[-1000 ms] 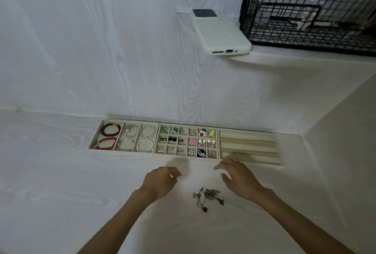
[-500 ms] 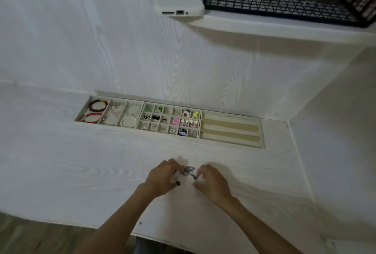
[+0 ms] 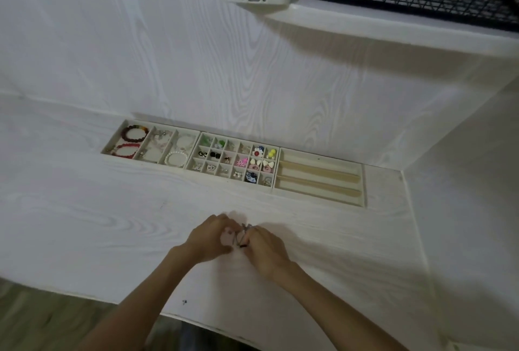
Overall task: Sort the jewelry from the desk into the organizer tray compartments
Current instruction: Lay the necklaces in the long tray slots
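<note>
The counter (image 3: 84, 224) carries the organizer tray (image 3: 320, 201) along its far edge, straight ahead of both hands. Left hand (image 3: 209, 238) and right hand (image 3: 265, 246) meet, each grip pinching a small dark jewelry tangle (image 3: 243, 234) between them, equally near.

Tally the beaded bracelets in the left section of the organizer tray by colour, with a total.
Dark multicoloured beaded bracelet: 1
Red beaded bracelet: 1
White pearl-like beaded bracelet: 1
Pale translucent bracelet, faint: 1
Total: 4
The middle slot's pale pieces are too blurred to count.
</note>
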Motion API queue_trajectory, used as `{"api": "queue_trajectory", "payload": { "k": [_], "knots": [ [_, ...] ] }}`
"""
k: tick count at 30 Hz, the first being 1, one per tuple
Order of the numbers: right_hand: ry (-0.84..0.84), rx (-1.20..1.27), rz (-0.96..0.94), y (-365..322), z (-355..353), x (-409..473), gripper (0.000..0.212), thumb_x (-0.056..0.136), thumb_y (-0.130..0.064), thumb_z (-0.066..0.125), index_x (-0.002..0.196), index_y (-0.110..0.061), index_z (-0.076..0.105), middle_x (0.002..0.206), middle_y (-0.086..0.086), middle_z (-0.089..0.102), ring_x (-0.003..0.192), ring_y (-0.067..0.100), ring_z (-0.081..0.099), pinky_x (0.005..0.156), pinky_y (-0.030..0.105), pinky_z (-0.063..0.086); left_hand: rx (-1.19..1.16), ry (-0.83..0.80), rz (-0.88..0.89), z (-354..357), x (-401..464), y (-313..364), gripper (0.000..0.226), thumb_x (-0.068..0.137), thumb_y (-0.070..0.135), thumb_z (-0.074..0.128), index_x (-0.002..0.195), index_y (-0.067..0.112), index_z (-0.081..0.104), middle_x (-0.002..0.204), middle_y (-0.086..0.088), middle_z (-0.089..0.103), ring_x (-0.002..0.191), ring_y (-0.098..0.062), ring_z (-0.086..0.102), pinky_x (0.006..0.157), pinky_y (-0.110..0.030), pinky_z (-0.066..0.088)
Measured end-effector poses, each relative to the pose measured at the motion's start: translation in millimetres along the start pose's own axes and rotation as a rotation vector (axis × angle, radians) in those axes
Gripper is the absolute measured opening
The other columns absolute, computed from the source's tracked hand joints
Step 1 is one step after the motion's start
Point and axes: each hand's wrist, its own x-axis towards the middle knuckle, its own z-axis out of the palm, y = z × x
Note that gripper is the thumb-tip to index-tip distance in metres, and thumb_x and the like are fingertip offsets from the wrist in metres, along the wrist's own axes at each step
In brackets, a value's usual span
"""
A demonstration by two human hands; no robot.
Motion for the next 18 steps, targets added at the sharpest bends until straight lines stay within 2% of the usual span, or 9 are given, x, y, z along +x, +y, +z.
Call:
{"api": "queue_trajectory", "payload": {
  "k": [3,6,8,10,12,15,18],
  "knots": [
    [-0.105,-0.032,-0.02,-1,-16,-3,0.026,0.098,-0.021,0.039,0.116,-0.007,0.05,0.117,0.013,0.055,0.103,0.031,0.056,0.072,0.031,0.041,0.01,-0.047,0.036,-1,3,7,0.056,0.077,0.02,0.073,0.128,0.029,0.052,0.129,0.005,0.047,0.119,-0.016,0.039,0.095,-0.03,0.04],
    [-0.128,-0.022,-0.015,-1,-41,-8,0.024,0.098,-0.026,0.039,0.113,-0.014,0.053,0.116,0.008,0.058,0.103,0.029,0.057,0.078,0.036,0.043,-0.022,-0.102,0.083,-1,6,13,0.052,0.076,0.023,0.075,0.124,0.027,0.056,0.123,0.005,0.051,0.114,-0.016,0.039,0.095,-0.025,0.037],
    [-0.113,0.029,-0.018,0,-63,-11,0.02,0.096,-0.029,0.045,0.108,-0.018,0.057,0.108,0.003,0.064,0.097,0.024,0.059,0.076,0.033,0.044,-0.112,-0.096,0.131,-6,7,23,0.038,0.077,0.026,0.076,0.112,0.024,0.062,0.109,0.007,0.055,0.109,-0.015,0.045,0.092,-0.027,0.04],
    [-0.069,0.097,-0.029,4,-89,-14,0.015,0.092,-0.032,0.055,0.101,-0.023,0.062,0.095,-0.005,0.067,0.085,0.014,0.06,0.071,0.029,0.044,-0.227,-0.062,0.214,-16,8,33,0.014,0.078,0.024,0.075,0.084,0.031,0.064,0.091,0.008,0.062,0.091,-0.013,0.057,0.082,-0.031,0.046],
    [-0.014,0.143,-0.042,9,-113,-18,0.01,0.086,-0.033,0.063,0.094,-0.026,0.066,0.087,-0.01,0.063,0.074,0.006,0.056,0.066,0.025,0.043,-0.317,-0.027,0.248,-28,6,43,0.022,0.083,0.023,0.072,0.071,0.037,0.06,0.08,0.013,0.064,0.077,-0.008,0.06,0.078,-0.03,0.048],
    [0.054,0.225,-0.064,19,-147,-23,0.007,0.081,-0.027,0.07,0.085,-0.032,0.068,0.08,-0.014,0.063,0.066,-0.002,0.053,0.064,0.023,0.044,-0.386,-0.002,0.309,-50,5,58,0.007,0.088,0.018,0.066,0.086,0.025,0.068,0.082,0.011,0.068,0.078,-0.004,0.062,0.079,-0.025,0.05],
    [0.095,0.321,-0.093,27,-173,-26,0.015,0.079,-0.023,0.073,0.079,-0.036,0.067,0.075,-0.017,0.064,0.07,-0.005,0.058,0.068,0.02,0.047,-0.421,0.009,0.36,-69,6,72,0.005,0.089,0.016,0.065,0.092,0.017,0.069,0.08,0.011,0.068,0.074,0.0,0.062,0.074,-0.016,0.048]
  ]
}}
